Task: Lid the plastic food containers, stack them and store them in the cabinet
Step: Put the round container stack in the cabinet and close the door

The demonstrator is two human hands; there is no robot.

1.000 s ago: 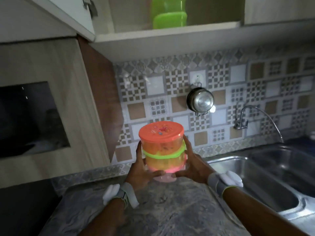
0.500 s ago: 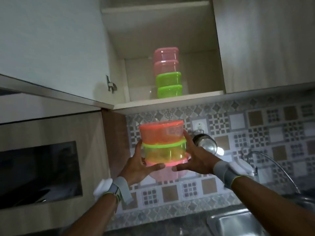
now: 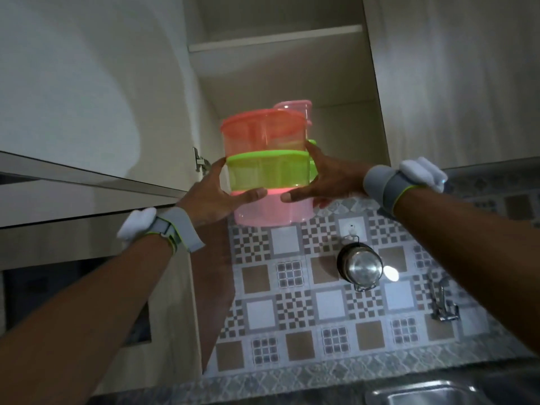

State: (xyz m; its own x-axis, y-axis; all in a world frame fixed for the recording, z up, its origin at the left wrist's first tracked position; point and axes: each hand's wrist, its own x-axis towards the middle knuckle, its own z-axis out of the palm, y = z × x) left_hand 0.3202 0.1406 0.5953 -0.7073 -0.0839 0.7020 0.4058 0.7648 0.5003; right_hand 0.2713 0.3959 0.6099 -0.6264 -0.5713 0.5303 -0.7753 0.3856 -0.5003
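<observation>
Since half a second earlier you had raised the three-container stack (image 3: 267,168) from below the open cabinet (image 3: 280,83) to the height of its lower shelf, and your view had tilted upward with it. Against that cabinet, the stack sat in front of the opening, its orange-lidded top container level with the pink-and-green stack (image 3: 295,108) already stored at the back, which it mostly hid.

Your left hand (image 3: 213,195) held the stack's left side, thumb hooked under the green container near the pink lid, fingers wrapped round the far side. Your right hand (image 3: 327,179) mirrored it, thumb underneath, fingers spread up the right wall. Both grips were closed on the stack, pressing inward; neither was loose. Both forearms reached up and forward, wrists bent back, each wearing a grey wristband.

To finish well, you would probably want to keep the stack upright, lift its pink base clear of the cabinet's front edge, then slide it in beside the stored stack rather than into it. Whether there was room on either side could not be told. Letting go only once the base rested flat on the shelf looked safest, since the squeeze was holding the three together.
</observation>
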